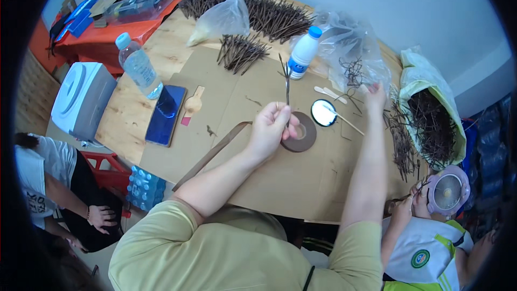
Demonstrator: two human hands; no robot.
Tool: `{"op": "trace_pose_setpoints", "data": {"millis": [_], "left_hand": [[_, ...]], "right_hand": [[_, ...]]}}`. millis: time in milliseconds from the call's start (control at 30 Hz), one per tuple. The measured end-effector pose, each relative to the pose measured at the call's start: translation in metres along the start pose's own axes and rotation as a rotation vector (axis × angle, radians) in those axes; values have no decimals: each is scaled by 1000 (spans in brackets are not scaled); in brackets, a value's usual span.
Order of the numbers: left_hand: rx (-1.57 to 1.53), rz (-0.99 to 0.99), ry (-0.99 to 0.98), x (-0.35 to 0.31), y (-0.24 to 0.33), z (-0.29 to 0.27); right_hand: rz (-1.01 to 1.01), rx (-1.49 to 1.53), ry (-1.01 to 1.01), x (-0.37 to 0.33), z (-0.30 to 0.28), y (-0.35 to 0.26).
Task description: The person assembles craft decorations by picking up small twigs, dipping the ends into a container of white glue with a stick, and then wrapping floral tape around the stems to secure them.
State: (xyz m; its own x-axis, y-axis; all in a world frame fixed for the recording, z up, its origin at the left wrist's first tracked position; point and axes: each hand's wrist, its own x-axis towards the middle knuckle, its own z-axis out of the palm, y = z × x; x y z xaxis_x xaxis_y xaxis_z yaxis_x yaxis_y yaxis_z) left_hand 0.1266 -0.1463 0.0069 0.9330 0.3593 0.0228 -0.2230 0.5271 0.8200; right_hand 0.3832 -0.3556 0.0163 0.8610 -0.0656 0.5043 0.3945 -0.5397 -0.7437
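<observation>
My left hand (271,128) is closed around the lower end of a thin brown branched stem (287,87), held upright over the cardboard (231,167). Just beside that hand lies a roll of brown tape (302,136), and its loose strip (212,153) runs down to the left under my forearm. My right hand (375,98) reaches far right, fingers drawn together beside a few loose brown twigs (353,73) near a clear plastic bag (344,35); what they pinch is hidden. Between the hands sits a dish of white paste (323,113) with a stick (349,123) resting in it.
A white bottle with blue cap (306,54), a twig bundle (240,54) and a long twig heap (269,16) stand farther back. At left are a phone (165,116) and water bottle (139,67). A twig-filled sack (431,124), a small fan (448,190) and another person's hands (406,207) are right.
</observation>
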Motion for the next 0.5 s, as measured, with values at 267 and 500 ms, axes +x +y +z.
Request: {"op": "trace_pose_setpoints", "data": {"millis": [267,500], "left_hand": [[-58,205,241,26,33,-46],[12,304,310,-3,98,-83]], "right_hand": [[17,23,-136,1,15,-51],[-118,-668,-228,-5,18,-29]]}}
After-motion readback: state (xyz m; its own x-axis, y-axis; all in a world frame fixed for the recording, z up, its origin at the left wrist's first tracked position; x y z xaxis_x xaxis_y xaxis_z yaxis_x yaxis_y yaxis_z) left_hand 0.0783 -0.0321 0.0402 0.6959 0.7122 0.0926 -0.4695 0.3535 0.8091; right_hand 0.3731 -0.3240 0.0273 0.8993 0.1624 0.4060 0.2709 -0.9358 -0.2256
